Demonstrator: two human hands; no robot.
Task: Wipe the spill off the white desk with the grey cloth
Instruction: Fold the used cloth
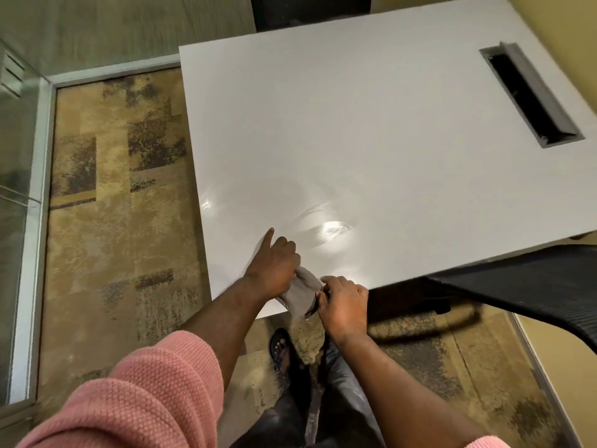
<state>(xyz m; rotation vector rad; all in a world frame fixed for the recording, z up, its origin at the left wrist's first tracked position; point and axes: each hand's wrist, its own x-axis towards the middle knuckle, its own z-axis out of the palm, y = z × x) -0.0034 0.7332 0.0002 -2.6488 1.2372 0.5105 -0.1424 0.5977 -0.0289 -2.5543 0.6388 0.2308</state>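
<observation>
white desk fills frame centre-right | wet streaks lower centre | grey cloth on bottom edge

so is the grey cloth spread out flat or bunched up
Bunched up: the grey cloth hangs crumpled over the desk's near edge, gripped between the left hand and right hand.

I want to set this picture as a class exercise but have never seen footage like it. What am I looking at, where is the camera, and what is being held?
There is no machine here. A person wears a camera on the head, so it looks down at their own arms. The left hand and right hand hold a grey cloth between them at the near edge of a white desk. The left forefinger points outward. Shiny streaks show just beyond the hands. A grey cable slot sits at the far right, and a dark chair beside the desk.
</observation>
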